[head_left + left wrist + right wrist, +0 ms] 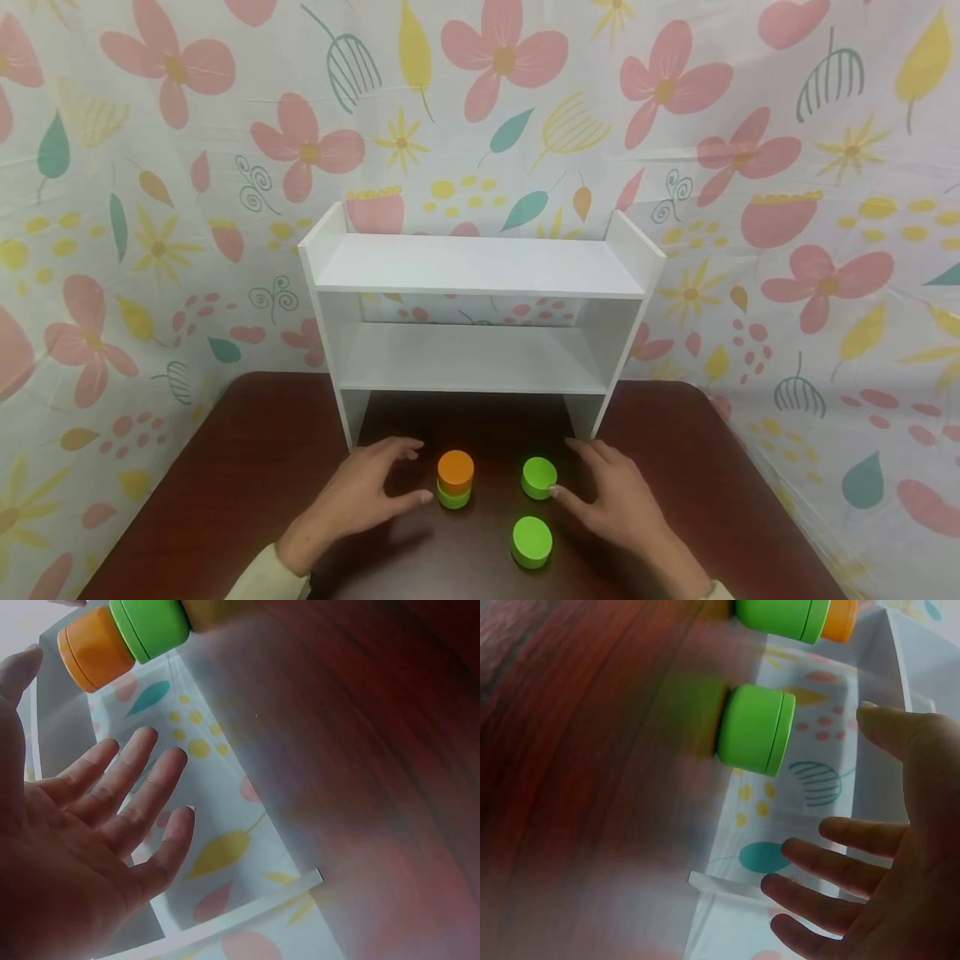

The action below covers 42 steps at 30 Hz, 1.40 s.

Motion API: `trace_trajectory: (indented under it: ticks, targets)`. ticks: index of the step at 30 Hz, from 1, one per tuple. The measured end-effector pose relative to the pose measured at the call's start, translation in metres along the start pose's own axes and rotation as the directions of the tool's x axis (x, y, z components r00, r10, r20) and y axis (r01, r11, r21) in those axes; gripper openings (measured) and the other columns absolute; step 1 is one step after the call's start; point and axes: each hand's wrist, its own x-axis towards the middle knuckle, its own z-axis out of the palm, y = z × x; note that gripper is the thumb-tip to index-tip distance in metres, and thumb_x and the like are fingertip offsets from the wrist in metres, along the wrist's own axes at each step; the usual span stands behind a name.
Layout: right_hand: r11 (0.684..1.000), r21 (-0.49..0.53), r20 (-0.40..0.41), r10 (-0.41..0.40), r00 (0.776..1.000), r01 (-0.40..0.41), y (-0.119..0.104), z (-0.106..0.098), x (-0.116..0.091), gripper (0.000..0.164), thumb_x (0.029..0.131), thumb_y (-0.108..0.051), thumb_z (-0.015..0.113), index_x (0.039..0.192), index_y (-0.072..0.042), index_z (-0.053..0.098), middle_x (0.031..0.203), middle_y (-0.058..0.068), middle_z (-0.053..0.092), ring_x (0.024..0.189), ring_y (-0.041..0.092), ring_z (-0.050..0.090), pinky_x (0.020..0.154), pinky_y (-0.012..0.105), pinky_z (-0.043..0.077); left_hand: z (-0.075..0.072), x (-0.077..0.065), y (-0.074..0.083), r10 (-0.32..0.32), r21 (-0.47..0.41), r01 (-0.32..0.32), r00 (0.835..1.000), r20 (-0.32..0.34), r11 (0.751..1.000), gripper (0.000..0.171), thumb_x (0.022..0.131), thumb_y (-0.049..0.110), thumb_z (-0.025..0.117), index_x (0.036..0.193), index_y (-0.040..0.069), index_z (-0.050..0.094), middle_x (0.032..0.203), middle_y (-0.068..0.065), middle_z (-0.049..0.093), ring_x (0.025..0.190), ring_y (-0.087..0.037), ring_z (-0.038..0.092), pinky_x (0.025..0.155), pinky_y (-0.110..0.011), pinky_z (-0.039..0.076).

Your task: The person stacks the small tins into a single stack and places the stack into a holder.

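On the dark table, a small round orange jar (455,471) sits on top of a green jar (454,498). Just left of this stack is my left hand (360,487), fingers spread and slightly bent, holding nothing. In the left wrist view its palm (97,832) faces up toward the camera, apart from the jars. A second green jar (538,479) stands to the right of the stack, and a third green jar (532,542) is closer to me. My right hand (618,500) hovers beside the second; its thumb looks apart from the green jar (754,729) in the right wrist view.
A white two-tier shelf (480,358) stands at the back of the table (262,450), its side panels reaching down to the tabletop behind the hands. Behind it hangs a floral-patterned cloth (480,108).
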Motion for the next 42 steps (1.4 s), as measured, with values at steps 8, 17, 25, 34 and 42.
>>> trace_trajectory:
  ticks: [8, 17, 25, 34, 42]
  targets:
    - [1.0, -0.017, 0.004, -0.02, 1.0, 0.02, -0.004, 0.006, 0.001, 0.072, 0.085, -0.051, 0.086, 0.139, -0.008, 0.066, 0.125, 0.007, 0.07, 0.11, 0.03, 0.07, 0.089, 0.053, 0.059, 0.007, 0.005, 0.003, 0.026, -0.019, -0.026, 0.999, 0.029, 0.999, 0.074, 0.085, 0.064, 0.082, 0.141, 0.02, 0.063, 0.124, 0.004, 0.072, 0.109, -0.018, 0.07, 0.092, -0.042, 0.059]
    - [1.0, -0.014, 0.018, -0.013, 1.0, 0.013, -0.008, 0.011, 0.004, 0.071, 0.084, -0.048, 0.088, 0.139, -0.009, 0.066, 0.128, 0.009, 0.07, 0.114, 0.033, 0.069, 0.093, 0.056, 0.058, 0.016, 0.01, 0.009, 0.036, -0.01, -0.036, 0.996, 0.076, 0.999, 0.079, 0.084, 0.067, 0.082, 0.143, 0.019, 0.061, 0.123, 0.006, 0.072, 0.108, -0.013, 0.068, 0.097, -0.047, 0.056]
    - [1.0, -0.012, 0.051, 0.004, 0.999, -0.003, -0.012, 0.016, 0.006, 0.073, 0.084, -0.049, 0.088, 0.141, -0.009, 0.066, 0.13, 0.007, 0.069, 0.115, 0.032, 0.069, 0.093, 0.055, 0.058, 0.023, 0.016, 0.011, 0.023, -0.042, -0.019, 0.993, 0.115, 0.999, 0.085, 0.083, 0.075, 0.077, 0.146, 0.019, 0.059, 0.135, 0.004, 0.068, 0.115, -0.015, 0.067, 0.099, -0.047, 0.057]
    - [1.0, -0.007, 0.084, 0.024, 0.996, -0.024, -0.015, 0.021, 0.008, 0.073, 0.082, -0.049, 0.09, 0.14, -0.011, 0.066, 0.127, 0.005, 0.068, 0.111, 0.028, 0.069, 0.092, 0.05, 0.059, 0.026, 0.02, 0.013, 0.014, -0.088, 0.0, 0.988, 0.151, 0.996, 0.085, 0.082, 0.069, 0.082, 0.147, 0.02, 0.058, 0.143, 0.003, 0.064, 0.127, -0.019, 0.063, 0.106, -0.049, 0.055]
    - [1.0, 0.011, 0.102, 0.02, 0.995, -0.021, -0.016, 0.024, 0.012, 0.074, 0.081, -0.045, 0.09, 0.141, -0.009, 0.065, 0.128, 0.006, 0.068, 0.112, 0.029, 0.069, 0.093, 0.051, 0.059, 0.029, 0.023, 0.012, 0.027, -0.101, -0.009, 0.984, 0.175, 0.995, 0.085, 0.082, 0.066, 0.084, 0.148, 0.021, 0.057, 0.144, 0.005, 0.063, 0.13, -0.018, 0.061, 0.109, -0.049, 0.052]
